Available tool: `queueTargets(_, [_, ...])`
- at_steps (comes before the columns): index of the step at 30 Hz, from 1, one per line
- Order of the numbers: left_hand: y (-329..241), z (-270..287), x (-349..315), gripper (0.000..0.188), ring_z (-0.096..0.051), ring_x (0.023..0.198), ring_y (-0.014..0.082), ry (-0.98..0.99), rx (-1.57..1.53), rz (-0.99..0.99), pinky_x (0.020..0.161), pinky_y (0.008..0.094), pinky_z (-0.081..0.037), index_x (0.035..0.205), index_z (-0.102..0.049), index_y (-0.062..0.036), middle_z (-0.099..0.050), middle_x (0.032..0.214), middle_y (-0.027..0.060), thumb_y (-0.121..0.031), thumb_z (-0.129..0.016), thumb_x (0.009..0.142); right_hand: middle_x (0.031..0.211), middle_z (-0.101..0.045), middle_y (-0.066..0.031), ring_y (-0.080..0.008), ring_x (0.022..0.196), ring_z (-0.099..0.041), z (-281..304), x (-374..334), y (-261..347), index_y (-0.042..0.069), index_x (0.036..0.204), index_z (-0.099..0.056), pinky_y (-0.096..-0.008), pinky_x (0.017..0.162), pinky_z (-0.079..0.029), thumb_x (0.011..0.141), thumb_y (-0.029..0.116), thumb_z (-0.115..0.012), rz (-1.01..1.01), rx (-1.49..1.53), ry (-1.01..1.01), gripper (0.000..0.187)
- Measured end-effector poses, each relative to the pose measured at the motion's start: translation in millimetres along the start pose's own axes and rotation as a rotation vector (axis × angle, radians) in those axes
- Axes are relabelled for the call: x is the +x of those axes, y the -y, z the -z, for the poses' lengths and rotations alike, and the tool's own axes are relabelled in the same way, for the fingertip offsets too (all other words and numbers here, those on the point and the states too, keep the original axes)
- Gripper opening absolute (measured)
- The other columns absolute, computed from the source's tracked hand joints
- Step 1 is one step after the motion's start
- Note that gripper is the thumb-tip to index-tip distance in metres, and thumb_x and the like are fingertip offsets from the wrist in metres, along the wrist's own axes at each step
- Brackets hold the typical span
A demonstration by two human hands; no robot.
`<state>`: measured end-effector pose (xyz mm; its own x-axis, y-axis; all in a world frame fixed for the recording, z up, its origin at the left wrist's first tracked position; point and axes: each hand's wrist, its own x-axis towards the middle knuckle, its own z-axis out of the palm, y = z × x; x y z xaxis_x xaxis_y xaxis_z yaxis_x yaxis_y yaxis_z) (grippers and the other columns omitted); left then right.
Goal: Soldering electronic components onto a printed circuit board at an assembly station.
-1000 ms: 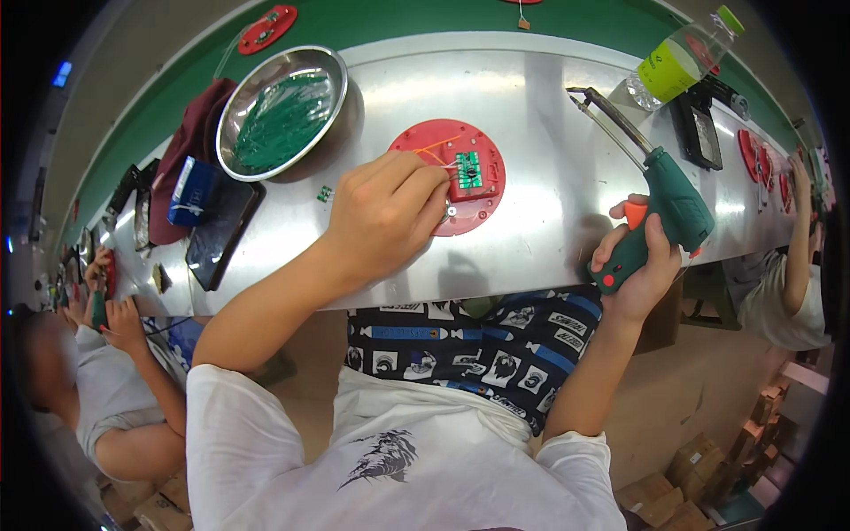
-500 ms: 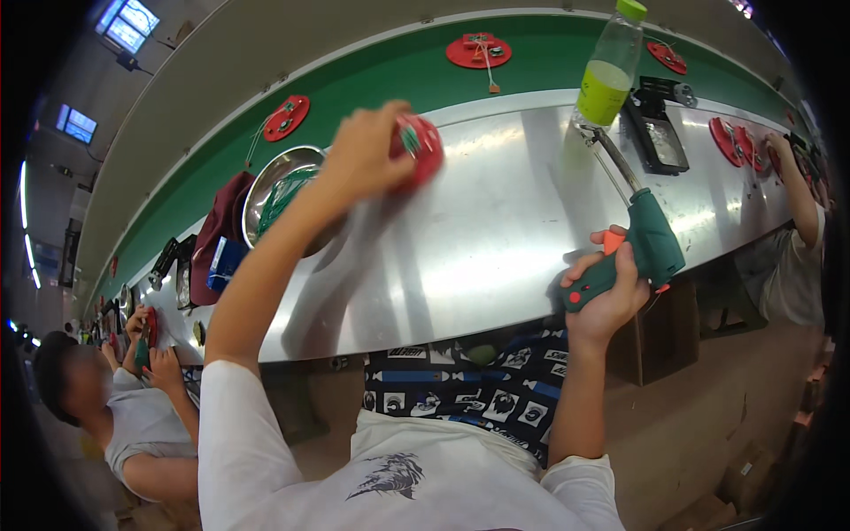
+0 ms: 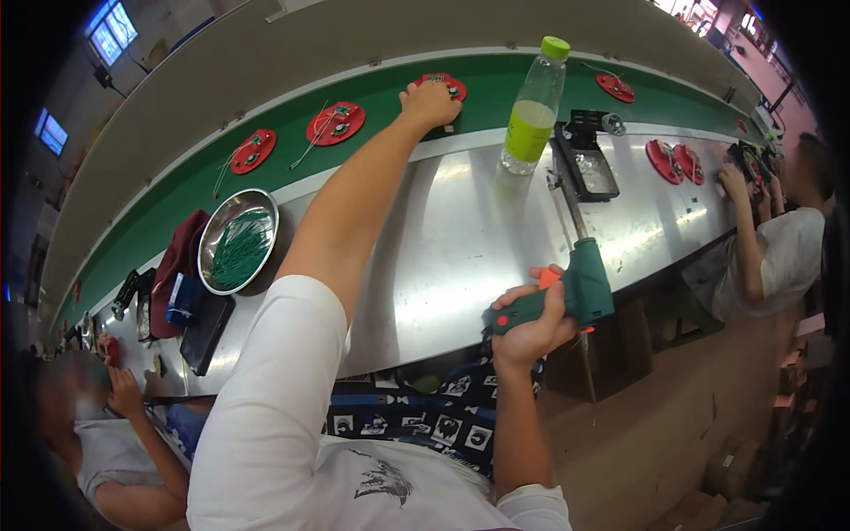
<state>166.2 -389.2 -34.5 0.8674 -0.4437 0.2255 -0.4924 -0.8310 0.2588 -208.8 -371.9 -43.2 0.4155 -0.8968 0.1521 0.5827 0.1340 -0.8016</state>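
Note:
My left hand (image 3: 431, 104) reaches far across to the green strip behind the metal table. Its fingers are closed over a round red disc (image 3: 456, 88) carrying small electronic parts, partly hidden by the hand. In my right hand (image 3: 534, 329) is a dark green soldering gun (image 3: 588, 279) with an orange trigger, fingers wrapped round its handle. Its long metal barrel points away from me, the tip just below a clear bottle (image 3: 535, 128) with a green cap and label. Two more red discs with wires, one nearer (image 3: 336, 122) and one farther left (image 3: 253, 151), lie on the green strip.
A steel bowl (image 3: 205, 265) of green wire pieces stands left, beside a maroon cloth (image 3: 173, 274), a blue box (image 3: 182, 299) and a dark flat slab (image 3: 209, 334). Right of the bottle is a black stand with a tray (image 3: 591, 177). Co-workers sit on both sides.
My left hand has moved from above the table to the green strip. The red disc it held now appears to lie there, and the hand is on another. The view has shifted rightward.

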Motion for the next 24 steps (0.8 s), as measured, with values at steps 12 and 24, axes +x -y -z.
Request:
queueTargets(12, [38.4,69.9,-49.0,0.022,-0.071,0.077,0.0304,-0.214,-0.76,0.151,0.075,0.0378,-0.056,0.083,-0.077,-0.0018,-0.072,0.078,0.0189,-0.021,-0.068,0.076,0.058,-0.055,-0.0108,-0.0182,0.044,-0.051,1.2,-3.1,-7.4,-0.005,0.101,-0.055,-0.0293,0.042,-0.045,0.1,0.027,-0.045,-0.024,-0.102,-0.025,0.034])
queueTargets(24, [104.0,125.9,-266.9,0.03,-0.057,0.051,0.0282,0.059,-0.55,-0.267,0.053,0.0388,-0.046,0.059,-0.054,0.0014,-0.056,0.056,0.0175,-0.021,-0.067,0.075,0.068,-0.057,-0.0084,-0.016,0.049,-0.054,-2.6,-5.2,3.0,-0.001,0.1,-0.056,-0.0295,0.043,-0.045,0.099,0.026,-0.049,-0.097,-0.093,0.083,0.028])
